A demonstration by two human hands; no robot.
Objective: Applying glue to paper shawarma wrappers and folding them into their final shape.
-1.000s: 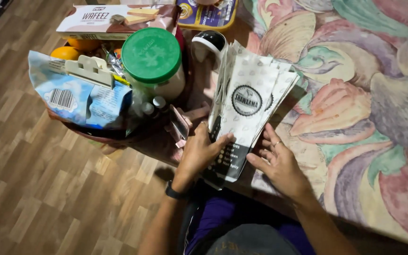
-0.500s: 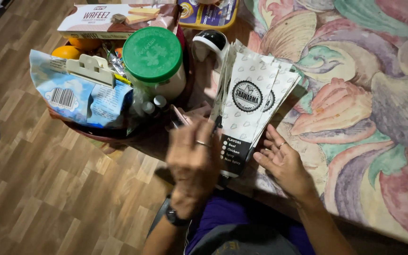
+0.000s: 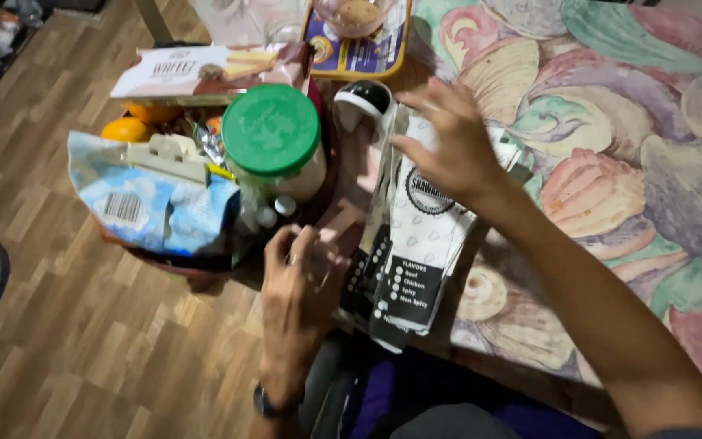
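Note:
A stack of white and black paper food sleeves [image 3: 420, 244] lies on the edge of the floral bedspread [image 3: 627, 162]. My right hand [image 3: 448, 142] reaches over the top end of the stack, fingers spread, hovering or just touching it. My left hand [image 3: 298, 280] is raised beside the lower left of the stack, fingers loosely curled, holding nothing that I can make out; a ring and a wrist band show on it.
To the left a basket [image 3: 197, 268] holds a jar with a green lid [image 3: 272, 134], a clipped blue snack bag [image 3: 152, 203], oranges [image 3: 127, 128] and a wafer box [image 3: 205, 69]. A black and white cup [image 3: 363, 102] stands behind the sleeves. A tray [image 3: 359, 49] sits at the top. Wood floor lies left.
My right hand has moved from the lower right of the sleeves up to their top end. My left hand let go of the stack's bottom and lifted beside it.

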